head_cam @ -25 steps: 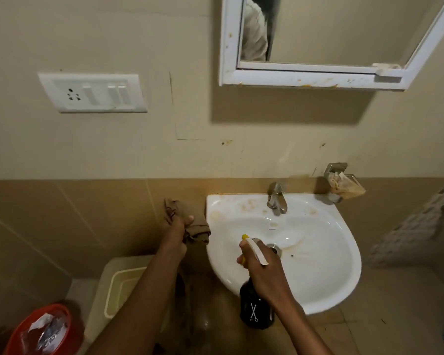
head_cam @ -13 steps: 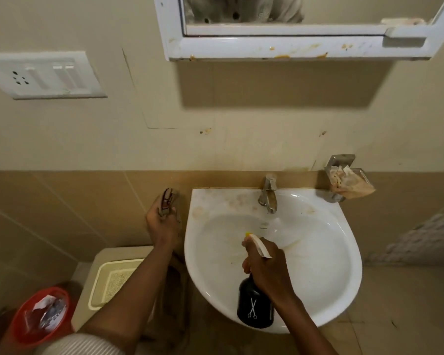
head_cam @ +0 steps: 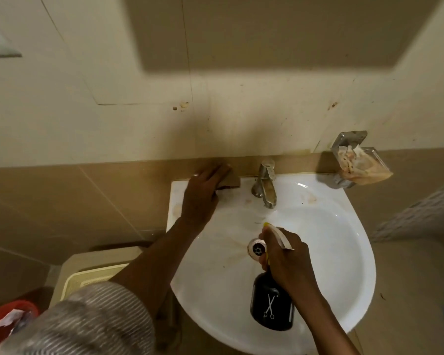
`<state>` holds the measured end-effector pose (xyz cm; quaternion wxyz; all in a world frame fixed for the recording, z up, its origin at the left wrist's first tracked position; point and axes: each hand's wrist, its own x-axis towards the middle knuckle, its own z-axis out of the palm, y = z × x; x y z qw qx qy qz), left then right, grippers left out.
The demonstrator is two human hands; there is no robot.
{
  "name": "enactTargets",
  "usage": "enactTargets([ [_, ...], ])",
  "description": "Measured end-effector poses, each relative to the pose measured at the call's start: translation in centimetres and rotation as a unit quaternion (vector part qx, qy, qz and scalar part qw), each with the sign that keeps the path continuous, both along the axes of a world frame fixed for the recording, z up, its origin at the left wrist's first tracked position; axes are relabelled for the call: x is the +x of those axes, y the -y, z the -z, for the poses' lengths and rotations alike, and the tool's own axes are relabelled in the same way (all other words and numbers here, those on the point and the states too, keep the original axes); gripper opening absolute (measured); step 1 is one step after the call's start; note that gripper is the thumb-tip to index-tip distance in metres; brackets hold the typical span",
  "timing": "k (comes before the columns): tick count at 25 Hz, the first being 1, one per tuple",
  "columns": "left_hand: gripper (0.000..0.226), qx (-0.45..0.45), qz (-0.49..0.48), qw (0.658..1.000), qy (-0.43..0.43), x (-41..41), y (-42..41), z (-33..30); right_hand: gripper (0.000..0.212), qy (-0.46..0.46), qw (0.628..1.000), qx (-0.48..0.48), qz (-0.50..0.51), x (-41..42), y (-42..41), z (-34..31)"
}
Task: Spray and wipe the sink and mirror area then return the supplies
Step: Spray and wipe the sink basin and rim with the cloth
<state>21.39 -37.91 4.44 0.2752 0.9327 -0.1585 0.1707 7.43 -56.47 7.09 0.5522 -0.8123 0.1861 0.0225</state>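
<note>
Hands [head_cam: 203,193] on cloth [head_cam: 228,181], bottle [head_cam: 271,303].

White sink [head_cam: 344,252]: brown cloth [head_cam: 230,181] on back-left rim.

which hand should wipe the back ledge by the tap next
Left. The left hand already presses the brown cloth on the sink ledge beside the tap; the right hand holds the spray bottle.

white scissors symbol on black spray bottle [head_cam: 271,306], no readable text
</note>
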Motion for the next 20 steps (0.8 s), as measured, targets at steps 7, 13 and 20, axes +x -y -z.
enactTargets([
  [7, 0.067, 0.141, 0.101, 0.985, -0.002, 1.1, 4.7, 4.0, 0.027, 0.031, 0.999, 0.003, -0.026, 0.7, -0.6, 0.6],
  [13, 0.065, 0.242, 0.15, 0.959, -0.007, 1.2, 2.5, 4.0, 0.017, 0.029, 0.998, -0.019, -0.051, 3.1, -1.8, -0.6],
  [20, 0.059, 0.244, 0.155, 0.956, -0.056, 0.5, -6.9, 1.5, 0.021, 0.104, 0.992, -0.006, -0.072, 5.5, -3.9, -1.3],
])
